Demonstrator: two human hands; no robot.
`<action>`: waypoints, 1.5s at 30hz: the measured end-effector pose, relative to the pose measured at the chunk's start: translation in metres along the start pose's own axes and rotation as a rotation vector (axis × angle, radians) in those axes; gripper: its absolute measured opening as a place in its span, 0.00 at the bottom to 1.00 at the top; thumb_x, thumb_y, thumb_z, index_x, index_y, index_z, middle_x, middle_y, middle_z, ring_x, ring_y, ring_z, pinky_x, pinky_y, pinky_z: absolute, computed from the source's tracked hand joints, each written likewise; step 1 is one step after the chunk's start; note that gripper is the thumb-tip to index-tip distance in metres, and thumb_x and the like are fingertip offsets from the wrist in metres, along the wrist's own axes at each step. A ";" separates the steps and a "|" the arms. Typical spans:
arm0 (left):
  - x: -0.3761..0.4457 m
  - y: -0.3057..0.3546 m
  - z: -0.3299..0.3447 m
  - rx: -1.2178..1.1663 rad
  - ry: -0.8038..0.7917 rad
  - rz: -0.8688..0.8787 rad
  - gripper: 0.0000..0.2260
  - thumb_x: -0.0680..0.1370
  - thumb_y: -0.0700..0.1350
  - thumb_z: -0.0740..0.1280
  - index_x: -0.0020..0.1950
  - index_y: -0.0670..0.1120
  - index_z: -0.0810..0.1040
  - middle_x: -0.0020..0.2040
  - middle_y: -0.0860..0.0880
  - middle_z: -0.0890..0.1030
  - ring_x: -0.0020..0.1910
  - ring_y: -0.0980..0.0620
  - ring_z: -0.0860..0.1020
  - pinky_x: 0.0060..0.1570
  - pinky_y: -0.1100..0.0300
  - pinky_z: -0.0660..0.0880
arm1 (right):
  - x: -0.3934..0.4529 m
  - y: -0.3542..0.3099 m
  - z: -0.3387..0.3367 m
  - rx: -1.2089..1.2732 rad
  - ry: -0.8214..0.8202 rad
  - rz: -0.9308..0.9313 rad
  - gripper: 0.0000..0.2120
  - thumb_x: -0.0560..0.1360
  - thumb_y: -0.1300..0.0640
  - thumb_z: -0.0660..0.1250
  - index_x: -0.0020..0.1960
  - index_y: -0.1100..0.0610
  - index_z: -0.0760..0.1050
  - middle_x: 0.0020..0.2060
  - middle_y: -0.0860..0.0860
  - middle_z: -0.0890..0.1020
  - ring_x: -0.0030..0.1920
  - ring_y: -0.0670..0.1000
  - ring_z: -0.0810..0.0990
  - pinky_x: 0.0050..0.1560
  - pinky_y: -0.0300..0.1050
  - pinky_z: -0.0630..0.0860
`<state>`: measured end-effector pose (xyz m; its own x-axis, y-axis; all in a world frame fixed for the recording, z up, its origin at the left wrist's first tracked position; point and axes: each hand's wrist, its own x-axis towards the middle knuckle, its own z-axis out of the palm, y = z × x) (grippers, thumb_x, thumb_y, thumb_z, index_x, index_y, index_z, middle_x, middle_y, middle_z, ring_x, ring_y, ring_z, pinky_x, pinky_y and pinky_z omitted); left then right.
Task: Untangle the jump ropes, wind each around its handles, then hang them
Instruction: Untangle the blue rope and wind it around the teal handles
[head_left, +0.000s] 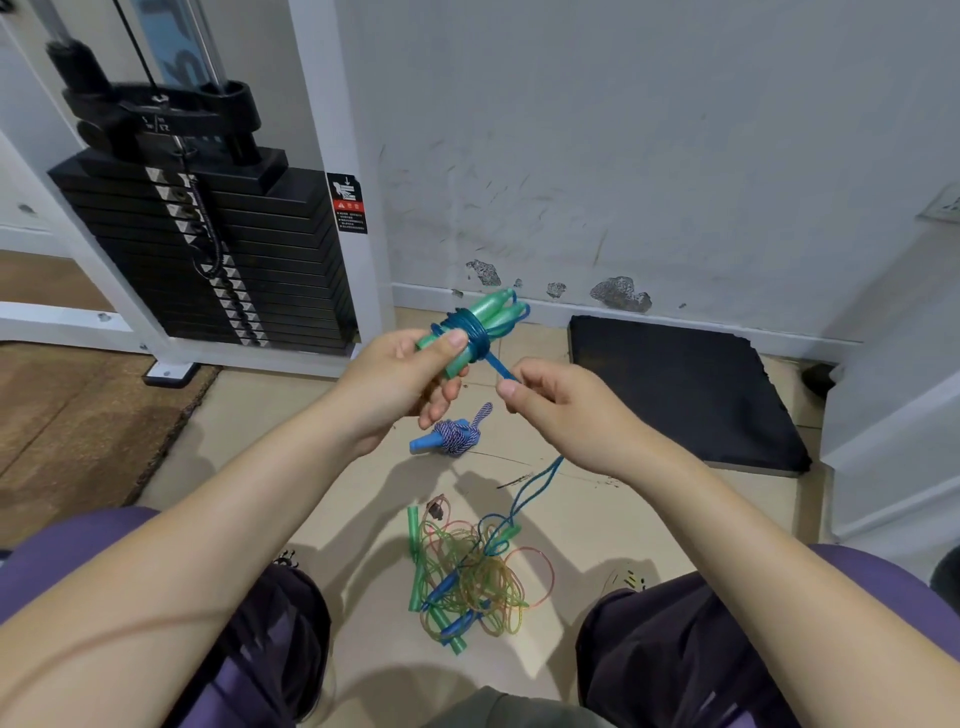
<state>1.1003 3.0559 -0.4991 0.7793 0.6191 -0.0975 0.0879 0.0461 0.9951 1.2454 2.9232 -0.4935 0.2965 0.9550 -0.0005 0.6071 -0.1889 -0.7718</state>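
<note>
Blue rope (496, 366) half wound around paired green handles (470, 332), held in front of the person above the floor. Left hand (400, 387) grips handles, thumb pinning coils. Right hand (558, 410) pinches taut strand; tail runs down into tangled pile (467, 577) on floor tiles (270, 431). Risk: tail likely still snagged there, so pulling may drag pile or loosen coils. Wound purple rope (452, 434) lies beyond.

Red-and-black warning sticker (347, 203) on white machine frame (332, 130), print too small to read
</note>
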 end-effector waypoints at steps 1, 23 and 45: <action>0.000 -0.001 0.000 0.043 0.006 -0.008 0.13 0.83 0.47 0.62 0.42 0.40 0.73 0.28 0.47 0.75 0.21 0.53 0.68 0.20 0.64 0.64 | -0.001 0.000 -0.001 -0.075 0.014 -0.041 0.15 0.80 0.53 0.64 0.37 0.58 0.70 0.27 0.45 0.66 0.28 0.44 0.62 0.30 0.37 0.60; -0.016 0.007 0.008 0.309 -0.576 -0.151 0.16 0.81 0.55 0.64 0.44 0.43 0.74 0.28 0.51 0.71 0.22 0.54 0.65 0.22 0.65 0.59 | 0.004 0.002 -0.031 0.232 0.035 0.010 0.09 0.70 0.54 0.76 0.39 0.55 0.77 0.32 0.50 0.74 0.33 0.46 0.69 0.34 0.39 0.67; -0.007 -0.005 0.011 0.059 -0.282 0.061 0.15 0.78 0.52 0.63 0.47 0.40 0.73 0.32 0.46 0.77 0.23 0.52 0.73 0.21 0.64 0.65 | 0.008 0.005 -0.011 0.774 0.104 0.070 0.13 0.69 0.50 0.72 0.48 0.58 0.80 0.38 0.54 0.83 0.31 0.51 0.77 0.30 0.41 0.71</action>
<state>1.1008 3.0429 -0.5035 0.9250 0.3770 -0.0466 0.0646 -0.0352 0.9973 1.2593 2.9274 -0.4906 0.4060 0.9132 -0.0358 -0.0907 0.0013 -0.9959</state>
